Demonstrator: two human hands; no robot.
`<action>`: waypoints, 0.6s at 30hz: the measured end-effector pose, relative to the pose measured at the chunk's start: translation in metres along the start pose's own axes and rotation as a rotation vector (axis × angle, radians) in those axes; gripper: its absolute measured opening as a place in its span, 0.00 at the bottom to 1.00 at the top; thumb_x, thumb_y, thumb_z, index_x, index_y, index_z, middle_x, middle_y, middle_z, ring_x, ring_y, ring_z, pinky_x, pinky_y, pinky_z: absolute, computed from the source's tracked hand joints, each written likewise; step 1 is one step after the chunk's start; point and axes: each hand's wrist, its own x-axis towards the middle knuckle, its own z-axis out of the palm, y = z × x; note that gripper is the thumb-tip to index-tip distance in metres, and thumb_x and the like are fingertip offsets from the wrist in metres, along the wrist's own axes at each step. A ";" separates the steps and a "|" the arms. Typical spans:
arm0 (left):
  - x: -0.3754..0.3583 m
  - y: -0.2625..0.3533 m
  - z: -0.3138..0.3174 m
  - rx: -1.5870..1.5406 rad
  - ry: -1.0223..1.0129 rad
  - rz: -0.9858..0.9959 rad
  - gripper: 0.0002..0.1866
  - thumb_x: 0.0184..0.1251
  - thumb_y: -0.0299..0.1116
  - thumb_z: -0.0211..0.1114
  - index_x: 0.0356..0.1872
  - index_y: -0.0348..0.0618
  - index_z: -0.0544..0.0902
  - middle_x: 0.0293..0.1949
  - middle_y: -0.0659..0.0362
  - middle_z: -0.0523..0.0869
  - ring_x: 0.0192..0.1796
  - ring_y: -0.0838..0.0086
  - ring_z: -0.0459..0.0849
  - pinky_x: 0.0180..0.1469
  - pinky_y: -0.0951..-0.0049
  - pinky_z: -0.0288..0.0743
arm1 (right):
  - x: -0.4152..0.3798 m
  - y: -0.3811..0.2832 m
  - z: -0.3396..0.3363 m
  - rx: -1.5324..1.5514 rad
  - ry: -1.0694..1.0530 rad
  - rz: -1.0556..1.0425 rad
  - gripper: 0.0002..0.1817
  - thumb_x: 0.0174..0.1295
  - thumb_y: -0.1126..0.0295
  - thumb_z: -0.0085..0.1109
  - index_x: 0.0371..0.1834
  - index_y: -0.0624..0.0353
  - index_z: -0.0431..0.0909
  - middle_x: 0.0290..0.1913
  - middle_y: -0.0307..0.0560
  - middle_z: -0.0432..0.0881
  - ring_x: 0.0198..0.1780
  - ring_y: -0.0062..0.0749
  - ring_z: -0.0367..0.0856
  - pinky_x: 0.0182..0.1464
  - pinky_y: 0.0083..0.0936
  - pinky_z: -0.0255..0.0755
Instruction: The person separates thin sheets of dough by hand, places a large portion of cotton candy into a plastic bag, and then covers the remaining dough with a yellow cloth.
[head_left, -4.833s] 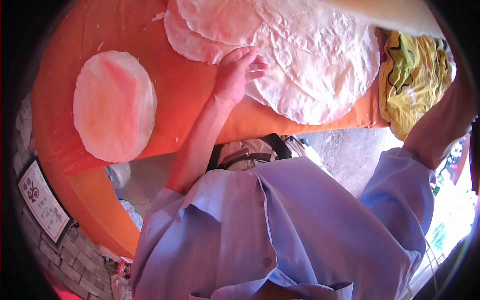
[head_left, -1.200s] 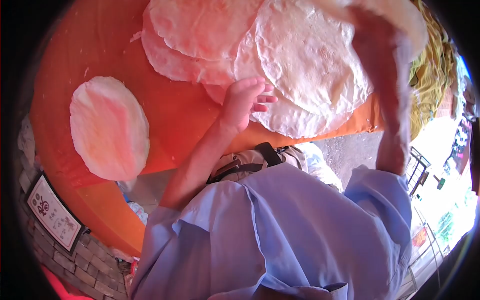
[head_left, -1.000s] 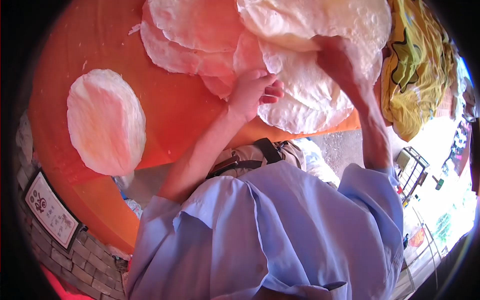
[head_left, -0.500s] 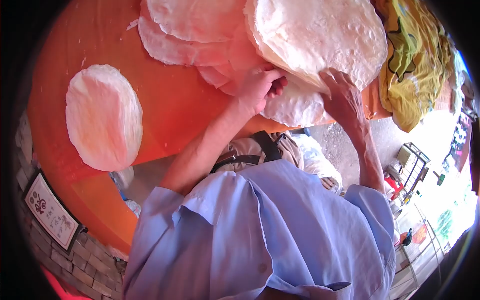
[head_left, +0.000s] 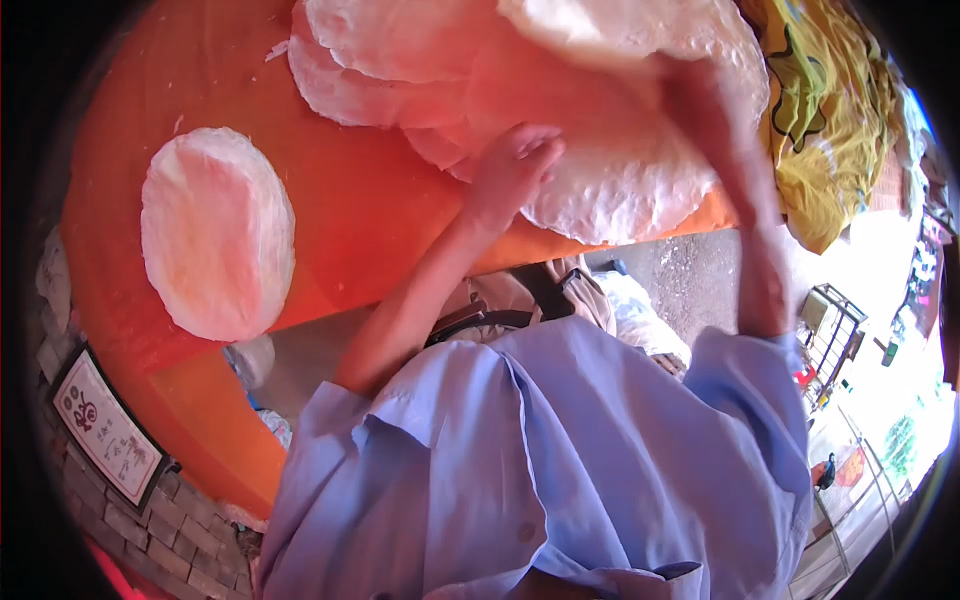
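Thin round pale flatbreads (head_left: 390, 95) overlap in layers at the top middle of the orange table. My right hand (head_left: 700, 95), smeared by motion, is at the edge of the top flatbread (head_left: 720, 40) and seems to grip it. That edge is lifted and folded back, baring the bumpy flatbread (head_left: 630, 190) beneath. My left hand (head_left: 515, 170) hovers over the near edge of the layers, fingers loosely curled, with nothing seen in it. Further left lies a separate thick stack of flatbreads (head_left: 215, 235).
The orange tabletop (head_left: 340, 220) runs along the left and in front of me. A crumpled yellow cloth (head_left: 825, 110) lies at the right end. Below left, a framed sign (head_left: 108, 425) stands by the brick floor. A metal rack (head_left: 835, 325) is off to the right.
My right hand has moved up and away from me, and the edge of the top flatbread has gone with it. My left hand has come off the flatbread's edge.
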 end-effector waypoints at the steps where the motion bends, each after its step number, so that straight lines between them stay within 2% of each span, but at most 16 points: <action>1: -0.007 -0.014 -0.015 0.059 0.030 0.007 0.13 0.67 0.32 0.60 0.49 0.36 0.78 0.42 0.60 0.83 0.39 0.79 0.82 0.40 0.80 0.76 | -0.005 0.001 -0.018 -0.019 0.045 -0.011 0.07 0.55 0.73 0.54 0.36 0.52 0.79 0.25 0.50 0.82 0.28 0.45 0.83 0.29 0.35 0.75; 5: -0.038 -0.016 -0.044 0.084 0.162 -0.103 0.15 0.67 0.33 0.61 0.51 0.34 0.75 0.41 0.57 0.82 0.39 0.77 0.83 0.37 0.80 0.77 | -0.031 -0.027 -0.059 -0.169 0.171 0.029 0.11 0.56 0.75 0.52 0.40 0.50 0.81 0.28 0.49 0.83 0.29 0.43 0.83 0.32 0.33 0.76; 6: -0.042 -0.019 -0.047 0.163 0.205 -0.040 0.18 0.68 0.34 0.62 0.52 0.33 0.73 0.40 0.56 0.83 0.38 0.76 0.84 0.36 0.80 0.78 | -0.034 -0.035 -0.063 -0.213 0.204 0.043 0.13 0.57 0.75 0.51 0.41 0.50 0.82 0.29 0.48 0.83 0.30 0.43 0.83 0.32 0.33 0.76; 7: -0.044 -0.020 -0.049 0.089 0.197 -0.088 0.17 0.68 0.35 0.62 0.52 0.34 0.74 0.39 0.56 0.83 0.38 0.75 0.84 0.36 0.80 0.79 | -0.034 -0.038 -0.065 -0.259 0.238 0.056 0.14 0.57 0.76 0.51 0.42 0.49 0.82 0.30 0.48 0.84 0.30 0.42 0.83 0.33 0.33 0.77; 9: -0.051 -0.022 -0.052 -0.064 0.192 -0.186 0.17 0.68 0.35 0.62 0.50 0.34 0.74 0.39 0.56 0.83 0.37 0.74 0.85 0.36 0.79 0.80 | -0.045 -0.046 -0.016 0.026 0.070 0.107 0.13 0.54 0.76 0.51 0.39 0.49 0.82 0.28 0.51 0.82 0.33 0.45 0.84 0.36 0.38 0.77; 11: -0.052 -0.034 -0.049 -0.068 0.152 -0.213 0.15 0.68 0.36 0.62 0.47 0.35 0.75 0.38 0.55 0.83 0.37 0.73 0.85 0.35 0.79 0.80 | -0.055 -0.053 0.044 0.131 -0.088 0.051 0.11 0.51 0.77 0.52 0.35 0.51 0.80 0.26 0.53 0.81 0.33 0.49 0.83 0.37 0.41 0.76; 13: -0.048 -0.040 -0.044 -0.088 0.119 -0.240 0.13 0.68 0.36 0.62 0.45 0.37 0.76 0.36 0.55 0.84 0.35 0.73 0.86 0.35 0.80 0.80 | -0.061 -0.062 0.076 0.186 -0.238 0.018 0.07 0.46 0.77 0.53 0.29 0.56 0.78 0.23 0.53 0.80 0.31 0.50 0.82 0.34 0.42 0.74; 17: -0.052 -0.043 -0.041 -0.193 0.083 -0.319 0.10 0.68 0.35 0.61 0.43 0.39 0.77 0.34 0.56 0.84 0.33 0.73 0.86 0.33 0.79 0.81 | -0.081 -0.077 0.048 0.202 -0.125 0.060 0.06 0.46 0.78 0.53 0.29 0.59 0.75 0.25 0.54 0.80 0.31 0.50 0.82 0.32 0.42 0.73; 18: -0.053 -0.043 -0.039 -0.231 0.068 -0.339 0.10 0.68 0.34 0.61 0.43 0.39 0.78 0.33 0.56 0.84 0.32 0.74 0.86 0.32 0.79 0.81 | -0.088 -0.083 0.045 0.173 -0.170 0.075 0.06 0.47 0.78 0.53 0.30 0.61 0.74 0.26 0.55 0.80 0.30 0.50 0.82 0.31 0.42 0.73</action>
